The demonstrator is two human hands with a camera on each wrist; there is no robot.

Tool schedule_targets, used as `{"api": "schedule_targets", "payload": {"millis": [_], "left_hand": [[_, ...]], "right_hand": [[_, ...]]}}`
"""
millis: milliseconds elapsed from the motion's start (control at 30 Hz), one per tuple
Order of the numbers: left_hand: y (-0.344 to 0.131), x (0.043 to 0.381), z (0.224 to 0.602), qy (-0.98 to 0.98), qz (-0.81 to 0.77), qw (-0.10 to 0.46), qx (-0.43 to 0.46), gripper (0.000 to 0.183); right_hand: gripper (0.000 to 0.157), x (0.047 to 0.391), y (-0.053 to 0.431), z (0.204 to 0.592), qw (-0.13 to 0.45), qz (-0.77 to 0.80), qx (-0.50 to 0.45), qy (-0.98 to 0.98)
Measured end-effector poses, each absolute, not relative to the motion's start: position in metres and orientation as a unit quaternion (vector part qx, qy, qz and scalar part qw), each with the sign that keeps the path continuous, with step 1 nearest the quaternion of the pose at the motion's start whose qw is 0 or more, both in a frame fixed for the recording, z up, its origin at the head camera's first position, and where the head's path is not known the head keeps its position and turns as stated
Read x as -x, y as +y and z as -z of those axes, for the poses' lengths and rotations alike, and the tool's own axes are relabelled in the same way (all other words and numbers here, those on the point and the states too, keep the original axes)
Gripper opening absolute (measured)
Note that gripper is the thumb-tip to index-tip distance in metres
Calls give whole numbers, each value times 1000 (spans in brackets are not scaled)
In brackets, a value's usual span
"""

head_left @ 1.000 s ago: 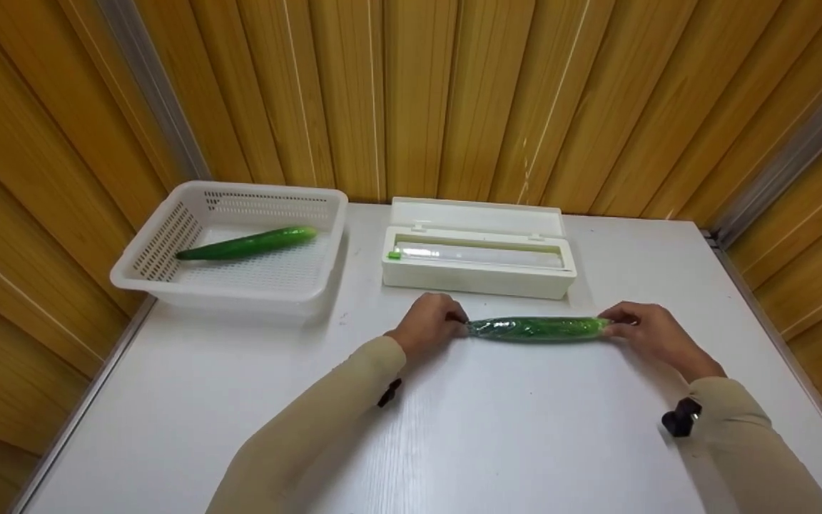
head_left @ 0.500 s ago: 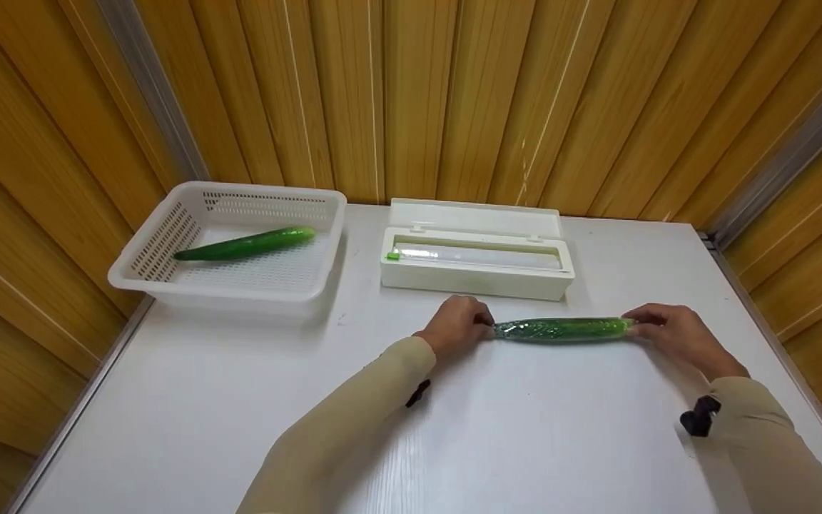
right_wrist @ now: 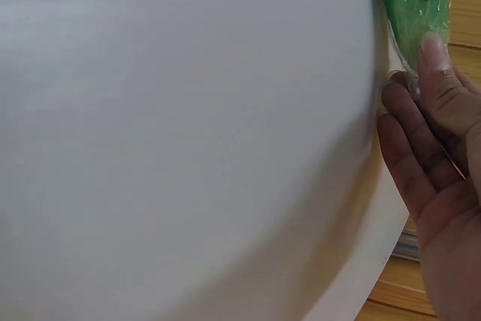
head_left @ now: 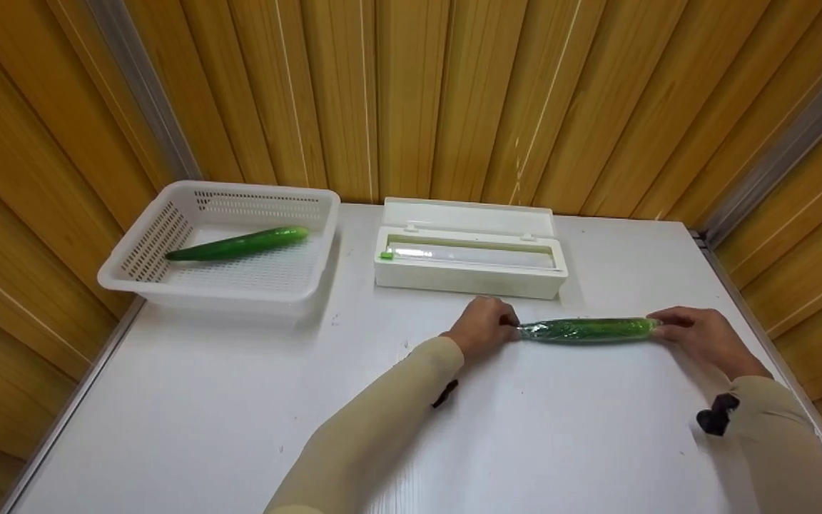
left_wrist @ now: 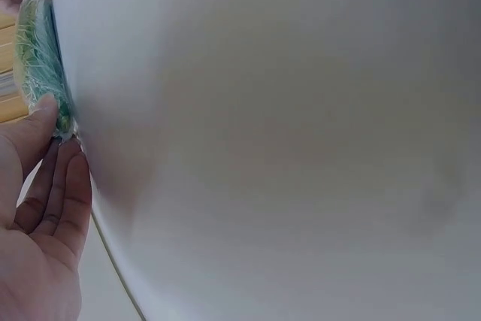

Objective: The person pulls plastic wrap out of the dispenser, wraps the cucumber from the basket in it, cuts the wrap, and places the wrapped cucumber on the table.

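A cucumber (head_left: pixel 586 330) wrapped in clear cling film lies crosswise between my two hands, low over the white table. My left hand (head_left: pixel 484 328) pinches its darker left end, and my right hand (head_left: pixel 707 337) pinches its paler right end. In the left wrist view, the thumb of my left hand (left_wrist: pixel 45 201) presses on the wrapped tip of the cucumber (left_wrist: pixel 39 54), whose film looks creased. The right wrist view has the thumb of my right hand (right_wrist: pixel 443 125) on the film at the other end of the cucumber (right_wrist: pixel 417 5), with the fingers beneath.
Beyond my hands stands a white cling film box (head_left: pixel 469 287), lid raised, with a film roll and a green slider inside. A white plastic basket (head_left: pixel 218 291) at the back left holds another cucumber (head_left: pixel 240 245). Wood-panelled walls (head_left: pixel 411 100) border the white table (head_left: pixel 190 400).
Both hands and the wrapped cucumber between them have moved to the right along the table. The view has shifted slightly; the box and basket stay in place.
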State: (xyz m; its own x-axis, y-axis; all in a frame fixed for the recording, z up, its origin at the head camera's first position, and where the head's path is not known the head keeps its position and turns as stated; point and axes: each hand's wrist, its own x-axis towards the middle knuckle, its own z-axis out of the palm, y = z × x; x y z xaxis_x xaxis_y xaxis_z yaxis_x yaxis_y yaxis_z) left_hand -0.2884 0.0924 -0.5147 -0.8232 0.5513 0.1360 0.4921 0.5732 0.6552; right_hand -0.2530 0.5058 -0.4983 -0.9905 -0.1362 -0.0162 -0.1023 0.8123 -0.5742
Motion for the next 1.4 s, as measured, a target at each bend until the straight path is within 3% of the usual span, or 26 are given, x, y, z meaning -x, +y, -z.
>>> {"api": "schedule_targets", "payload": {"millis": [600,1400], "left_hand": [[134,292,516,886,-375,48,-268,14],[162,289,522,888,-405,22,-218,6]], "right_hand": [[52,240,539,503,34,333,-12,942],[49,230,559,511,15,406,-35,913]]}}
